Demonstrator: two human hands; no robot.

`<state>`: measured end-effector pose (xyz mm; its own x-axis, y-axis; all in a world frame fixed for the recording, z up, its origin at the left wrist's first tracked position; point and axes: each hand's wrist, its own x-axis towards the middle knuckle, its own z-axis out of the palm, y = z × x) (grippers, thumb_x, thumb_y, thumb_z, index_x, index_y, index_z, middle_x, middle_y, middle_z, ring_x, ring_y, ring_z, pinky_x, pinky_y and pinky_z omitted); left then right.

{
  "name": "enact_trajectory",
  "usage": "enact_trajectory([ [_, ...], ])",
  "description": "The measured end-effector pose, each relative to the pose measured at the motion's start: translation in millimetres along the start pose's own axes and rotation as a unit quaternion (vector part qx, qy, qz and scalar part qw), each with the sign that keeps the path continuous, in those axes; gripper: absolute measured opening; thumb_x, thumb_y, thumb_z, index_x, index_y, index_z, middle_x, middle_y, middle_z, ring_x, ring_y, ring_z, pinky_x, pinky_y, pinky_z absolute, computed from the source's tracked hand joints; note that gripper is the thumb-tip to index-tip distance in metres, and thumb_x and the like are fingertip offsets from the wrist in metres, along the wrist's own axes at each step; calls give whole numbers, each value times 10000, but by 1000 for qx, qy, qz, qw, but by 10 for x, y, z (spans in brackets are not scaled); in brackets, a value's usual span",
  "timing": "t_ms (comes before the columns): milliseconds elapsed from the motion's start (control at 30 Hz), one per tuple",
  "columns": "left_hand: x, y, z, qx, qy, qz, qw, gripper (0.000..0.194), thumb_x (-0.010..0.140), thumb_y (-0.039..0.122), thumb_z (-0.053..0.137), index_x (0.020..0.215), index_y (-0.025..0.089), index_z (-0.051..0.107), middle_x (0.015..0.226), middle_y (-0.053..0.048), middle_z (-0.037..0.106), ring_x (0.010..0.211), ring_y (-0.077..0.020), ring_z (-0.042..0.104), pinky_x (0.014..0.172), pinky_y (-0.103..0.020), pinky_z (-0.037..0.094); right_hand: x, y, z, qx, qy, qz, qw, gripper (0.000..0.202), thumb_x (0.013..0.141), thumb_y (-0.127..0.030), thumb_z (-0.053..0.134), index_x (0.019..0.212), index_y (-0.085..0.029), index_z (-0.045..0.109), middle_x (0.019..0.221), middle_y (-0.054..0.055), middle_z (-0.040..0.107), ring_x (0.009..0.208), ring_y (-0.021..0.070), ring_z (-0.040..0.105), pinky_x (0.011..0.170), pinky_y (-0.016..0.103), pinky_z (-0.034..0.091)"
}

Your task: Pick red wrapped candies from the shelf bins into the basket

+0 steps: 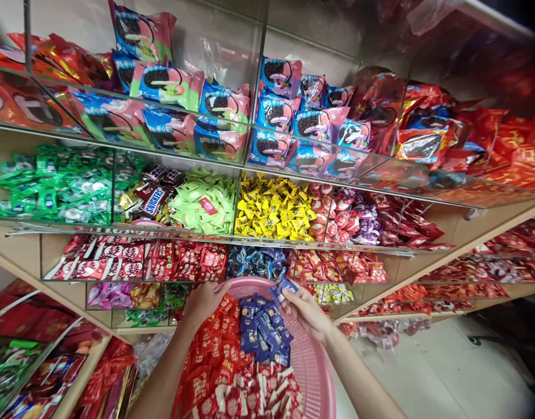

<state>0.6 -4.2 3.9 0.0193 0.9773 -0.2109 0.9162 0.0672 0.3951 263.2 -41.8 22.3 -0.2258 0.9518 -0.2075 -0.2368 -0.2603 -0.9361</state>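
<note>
At far rim of pink basket (pixel 313 372), left hand (pixel 204 301) seen closed over rim. Right hand (pixel 305 311) pinched on blue candy packets (pixel 283 288), just above blue pile (pixel 262 334) at basket's far side. Red-white candies (pixel 232 378) heaped toward near rim. Candy shelves (pixel 258 244) noted directly beyond basket.
</note>
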Motion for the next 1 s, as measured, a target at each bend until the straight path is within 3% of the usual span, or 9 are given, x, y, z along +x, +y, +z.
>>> enact_trajectory([
  [133,1,-6,-2,-4,-2,1,1000,635,778,684,205,680,200,605,724,-81,649,649,-207,602,525,-238,315,-39,189,51,196,29,81,977,149,718,-241,678,817,-159,602,672,-25,617,489,31,498,494,148,415],
  [300,5,-7,-3,-3,1,5,1000,630,784,674,198,665,202,598,734,-76,648,661,-206,601,525,-238,311,-32,262,112,207,35,94,973,289,711,-257,683,979,-175,613,818,14,662,571,57,562,485,147,436],
  [467,-9,-1,-14,-5,-4,3,1000,644,784,674,191,668,198,610,749,-94,656,666,-219,603,530,-252,327,1,302,134,93,59,70,991,362,652,-271,725,988,-193,615,792,-6,638,606,70,568,587,184,466],
  [600,-14,2,-19,-7,-6,-3,1000,631,788,666,202,679,196,609,783,-101,669,725,-237,620,541,-249,336,111,302,185,-83,59,-33,994,322,678,-330,691,954,-195,595,781,-13,603,634,99,536,614,226,442],
  [733,-18,3,-20,-13,-15,-6,1000,652,779,687,187,687,197,606,785,-97,676,719,-235,628,538,-245,342,262,273,284,-279,52,-162,945,194,739,-282,614,912,-202,577,904,17,590,840,161,530,770,289,423],
  [867,-23,13,-27,-17,-12,-13,1000,652,769,700,211,746,197,625,850,-109,687,779,-242,633,575,-246,364,350,295,354,-377,9,-216,901,177,777,-180,513,947,-209,551,959,29,573,910,177,516,831,326,407],
  [1000,-26,21,-29,-25,-10,-22,999,653,761,707,231,782,195,636,872,-112,689,797,-239,634,581,-241,365,287,338,369,-446,-62,-253,856,328,714,-39,411,966,-212,527,1036,40,551,992,170,499,877,325,398],
])
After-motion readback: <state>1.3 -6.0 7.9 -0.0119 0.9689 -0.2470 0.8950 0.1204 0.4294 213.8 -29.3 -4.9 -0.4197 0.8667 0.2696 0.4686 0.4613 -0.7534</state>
